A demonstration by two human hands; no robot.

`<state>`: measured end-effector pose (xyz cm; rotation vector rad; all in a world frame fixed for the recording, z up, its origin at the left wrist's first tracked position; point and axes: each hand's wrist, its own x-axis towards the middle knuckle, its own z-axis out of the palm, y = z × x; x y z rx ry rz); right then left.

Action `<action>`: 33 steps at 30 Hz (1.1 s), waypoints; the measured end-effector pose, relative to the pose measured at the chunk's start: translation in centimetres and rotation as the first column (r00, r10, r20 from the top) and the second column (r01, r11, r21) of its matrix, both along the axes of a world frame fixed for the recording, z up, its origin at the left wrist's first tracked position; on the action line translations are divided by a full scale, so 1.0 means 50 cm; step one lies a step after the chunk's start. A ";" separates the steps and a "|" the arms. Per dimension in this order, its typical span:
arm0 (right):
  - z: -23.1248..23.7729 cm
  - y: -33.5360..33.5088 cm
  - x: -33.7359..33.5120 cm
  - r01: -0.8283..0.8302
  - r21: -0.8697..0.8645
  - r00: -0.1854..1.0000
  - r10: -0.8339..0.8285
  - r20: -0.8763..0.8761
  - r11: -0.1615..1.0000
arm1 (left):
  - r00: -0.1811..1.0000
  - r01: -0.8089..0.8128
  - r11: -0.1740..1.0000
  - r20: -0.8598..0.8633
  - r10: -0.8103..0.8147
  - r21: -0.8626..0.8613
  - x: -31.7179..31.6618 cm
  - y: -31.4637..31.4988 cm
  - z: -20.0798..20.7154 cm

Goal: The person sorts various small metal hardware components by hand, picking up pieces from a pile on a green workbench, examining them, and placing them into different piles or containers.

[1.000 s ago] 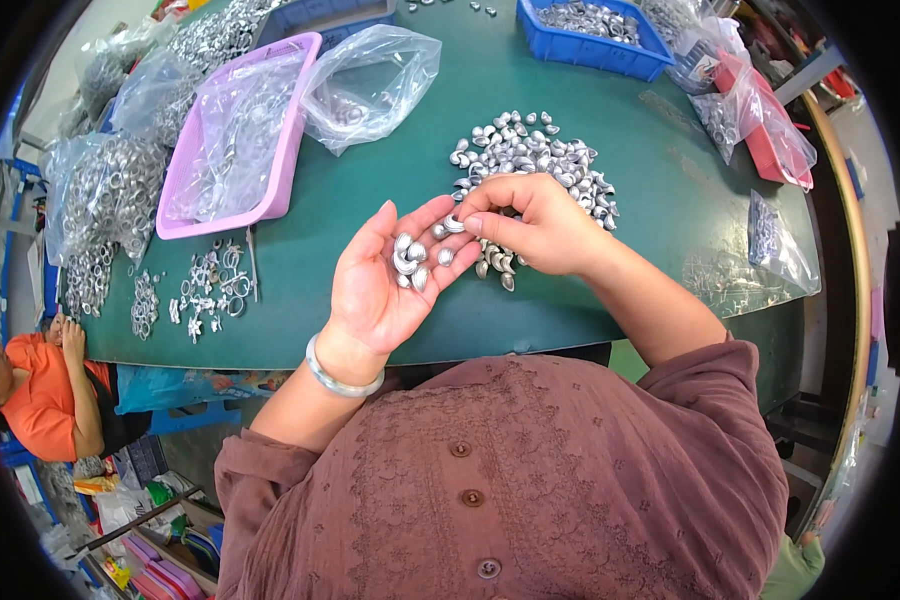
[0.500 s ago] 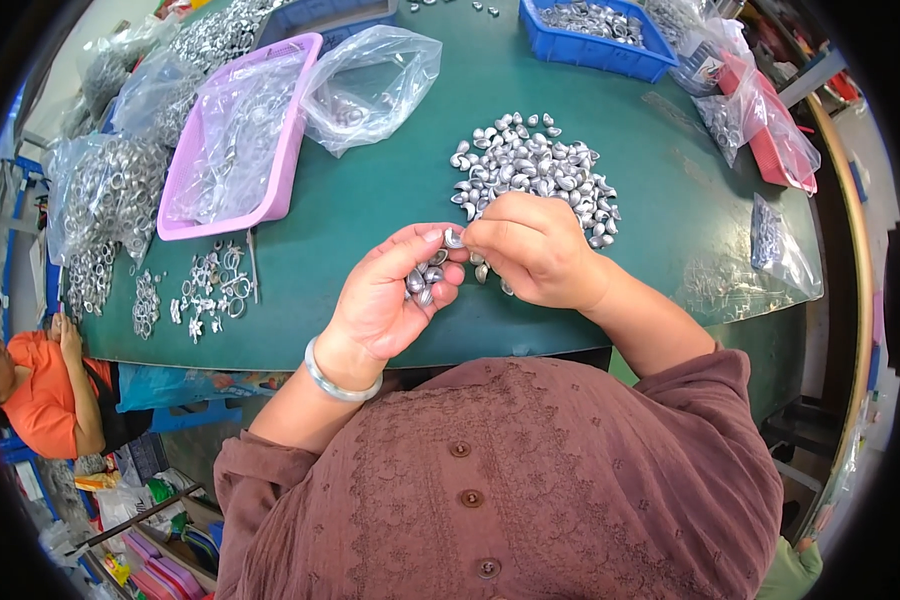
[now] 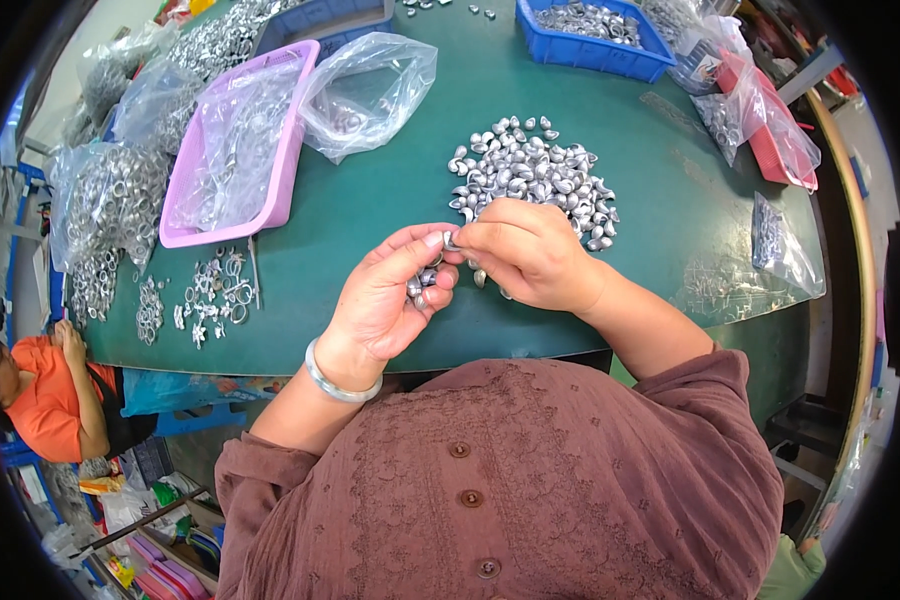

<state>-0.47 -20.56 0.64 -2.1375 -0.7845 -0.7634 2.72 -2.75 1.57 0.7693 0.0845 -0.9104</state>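
Observation:
My left hand (image 3: 378,297) is curled closed around several small silvery metal pieces (image 3: 419,285), rounded and shell-like. Its thumb and forefinger pinch one more such metal piece (image 3: 449,241) at the fingertips. The fingertips of my right hand (image 3: 538,254) are pressed together on that same piece from the right, and partly cover it. Just beyond my right hand a heap of similar metal pieces (image 3: 540,170) lies on the green tabletop (image 3: 390,190). A few of them peek out under the right fingers.
A pink basket (image 3: 288,175) with bagged parts stands left, beside an opened clear bag (image 3: 370,95). Rings and small castings (image 3: 215,295) lie near the left edge. A blue tray (image 3: 595,55) of parts is at the back, a red basket (image 3: 775,140) at right. A person in orange (image 3: 50,395) sits at far left.
My two hands stay together at nearly the same spot. The pinched piece has turned slightly between the fingertips, and the right fingers have shifted a little to the left over it.

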 end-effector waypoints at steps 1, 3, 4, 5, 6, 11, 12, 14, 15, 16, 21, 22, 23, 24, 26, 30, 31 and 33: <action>0.000 0.000 0.000 -0.002 0.000 1.000 0.002 -0.008 1.000 | 1.000 -0.010 1.000 0.008 0.010 0.025 -0.001 -0.001 0.002; 0.001 0.002 0.000 -0.015 0.047 0.998 0.018 -0.056 0.999 | 1.000 -0.007 1.000 0.006 0.007 0.025 0.000 -0.001 0.002; 0.001 0.003 -0.001 -0.026 0.094 0.994 0.036 -0.104 0.995 | 1.000 -0.003 1.000 0.003 0.003 0.025 0.000 -0.001 0.003; -0.003 0.001 0.000 -0.024 0.095 0.994 0.034 -0.104 0.995 | 1.000 -0.001 1.000 0.003 0.001 0.026 0.000 -0.002 0.003; -0.008 -0.002 0.001 -0.069 0.204 0.977 0.108 -0.186 0.976 | 1.000 0.002 0.999 -0.005 -0.002 0.049 0.000 -0.003 0.005; -0.001 0.002 -0.009 0.239 0.760 0.429 0.636 -0.641 0.605 | 1.000 0.018 0.995 -0.017 -0.016 0.096 0.002 -0.002 0.000; -0.006 0.000 -0.008 0.240 0.760 0.430 0.635 -0.641 0.604 | 0.999 0.034 0.994 -0.009 -0.033 0.108 0.002 -0.004 0.000; -0.012 -0.005 -0.006 0.345 0.792 0.297 0.742 -0.601 0.504 | 0.999 0.051 0.991 -0.003 -0.051 0.120 0.002 -0.006 -0.001; -0.011 -0.005 -0.005 0.346 0.792 0.297 0.742 -0.601 0.503 | 0.998 0.065 0.991 -0.014 -0.064 0.117 0.004 -0.007 -0.002; -0.009 -0.005 -0.005 0.354 0.802 0.280 0.764 -0.582 0.481 | 0.997 0.080 0.990 -0.025 -0.077 0.113 0.005 -0.008 -0.002; -0.012 -0.008 -0.005 0.392 0.814 0.259 0.797 -0.545 0.429 | 0.996 0.077 0.990 -0.044 -0.072 0.122 0.007 -0.012 -0.002; -0.011 -0.009 -0.006 0.407 0.811 0.252 0.802 -0.542 0.420 | 0.996 0.076 0.989 -0.048 -0.071 0.125 0.007 -0.013 -0.003; -0.010 -0.011 -0.006 0.422 0.808 0.242 0.808 -0.538 0.412 | 0.996 0.077 0.989 -0.050 -0.072 0.126 0.006 -0.014 -0.003; -0.010 -0.010 -0.006 0.424 0.807 0.241 0.808 -0.537 0.410 | 0.997 0.064 0.989 -0.043 -0.059 0.135 0.006 -0.016 -0.004; -0.010 -0.007 -0.005 0.382 0.821 0.267 0.800 -0.538 0.425 | 0.998 0.051 0.988 -0.038 -0.046 0.144 0.005 -0.020 -0.003; -0.011 -0.010 -0.004 0.360 0.828 0.273 0.800 -0.535 0.431 | 0.998 0.053 0.989 -0.031 -0.049 0.135 0.003 -0.020 -0.003; -0.011 -0.010 -0.004 0.378 0.830 0.266 0.811 -0.522 0.410 | 0.998 0.057 0.991 -0.042 -0.052 0.120 0.004 -0.019 -0.004; -0.011 -0.011 -0.004 0.399 0.831 0.260 0.820 -0.509 0.389 | 0.998 0.053 0.990 -0.053 -0.047 0.127 0.004 -0.021 -0.001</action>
